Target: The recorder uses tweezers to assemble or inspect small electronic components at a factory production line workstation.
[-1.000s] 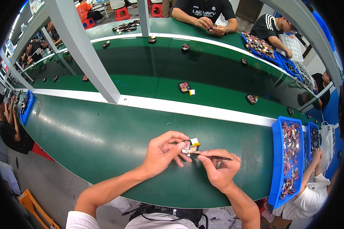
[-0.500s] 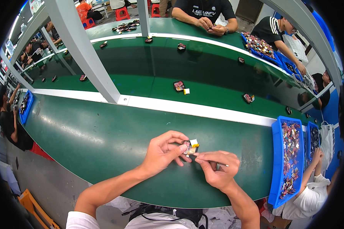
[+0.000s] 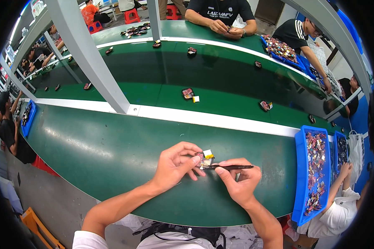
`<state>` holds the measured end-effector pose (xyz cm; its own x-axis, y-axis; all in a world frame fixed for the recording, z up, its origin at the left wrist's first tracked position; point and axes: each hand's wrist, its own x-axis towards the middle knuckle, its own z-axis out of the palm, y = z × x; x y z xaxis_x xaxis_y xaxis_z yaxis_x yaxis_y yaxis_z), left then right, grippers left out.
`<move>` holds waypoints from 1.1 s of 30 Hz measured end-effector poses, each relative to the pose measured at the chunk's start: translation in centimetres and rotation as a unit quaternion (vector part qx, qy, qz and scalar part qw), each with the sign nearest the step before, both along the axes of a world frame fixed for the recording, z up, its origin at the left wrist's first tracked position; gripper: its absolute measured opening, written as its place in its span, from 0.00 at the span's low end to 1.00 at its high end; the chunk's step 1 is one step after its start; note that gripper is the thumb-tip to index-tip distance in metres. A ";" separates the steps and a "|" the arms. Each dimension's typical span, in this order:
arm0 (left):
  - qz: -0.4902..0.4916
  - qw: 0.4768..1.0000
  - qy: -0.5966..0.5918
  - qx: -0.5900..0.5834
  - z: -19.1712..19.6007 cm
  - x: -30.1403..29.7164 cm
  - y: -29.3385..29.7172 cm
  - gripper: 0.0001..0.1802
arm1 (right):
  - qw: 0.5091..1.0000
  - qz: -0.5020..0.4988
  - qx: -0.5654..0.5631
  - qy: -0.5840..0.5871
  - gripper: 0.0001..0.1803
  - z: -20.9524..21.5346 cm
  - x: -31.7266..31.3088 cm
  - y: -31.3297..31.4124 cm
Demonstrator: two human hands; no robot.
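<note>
Over the near green bench, my left hand [image 3: 176,164] is closed on a small black plastic housing [image 3: 201,159] by its left side. A reddish circuit board shows inside the housing. From its far edge sticks out a small white battery [image 3: 207,153] with yellow tape. My right hand [image 3: 240,179] pinches slim black tweezers [image 3: 234,167], held nearly level. Their tip points left and meets the near right part of the housing; the exact contact is too small to make out.
A blue tray [image 3: 301,182] full of circuit boards stands at the right, beside a smaller blue tray [image 3: 340,151] of dark parts. Past the white rail [image 3: 207,121], a green conveyor belt [image 3: 137,89] carries several housings. A grey post [image 3: 85,58] rises at left. Other people sit around.
The tweezers have turned in my right hand, from mostly hidden to lying lengthwise across the fingers. Housings on the belt have shifted slightly left. My left hand keeps its hold.
</note>
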<state>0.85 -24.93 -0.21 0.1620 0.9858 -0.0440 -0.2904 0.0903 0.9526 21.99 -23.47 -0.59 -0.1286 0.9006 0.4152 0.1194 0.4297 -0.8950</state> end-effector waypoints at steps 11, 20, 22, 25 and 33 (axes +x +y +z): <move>-0.001 1.000 -0.005 -0.002 -0.2 0.0 0.0 0.14 | 0.996 0.001 0.074 -0.056 0.09 0.4 -0.4 -0.1; -0.009 1.000 -0.007 -0.009 -0.2 0.3 0.0 0.14 | 0.993 0.023 0.104 -0.051 0.08 0.3 -0.3 0.0; -0.011 1.000 -0.001 -0.008 -0.3 0.3 -0.1 0.14 | 0.992 0.026 0.111 -0.049 0.08 0.4 -0.4 0.0; -0.013 1.000 0.009 -0.012 -0.4 0.3 0.0 0.14 | 0.987 0.038 0.142 -0.072 0.08 0.4 -0.3 0.0; -0.019 1.000 0.016 -0.008 -0.5 0.2 0.0 0.13 | 0.959 0.060 0.237 -0.146 0.11 0.3 -0.1 0.2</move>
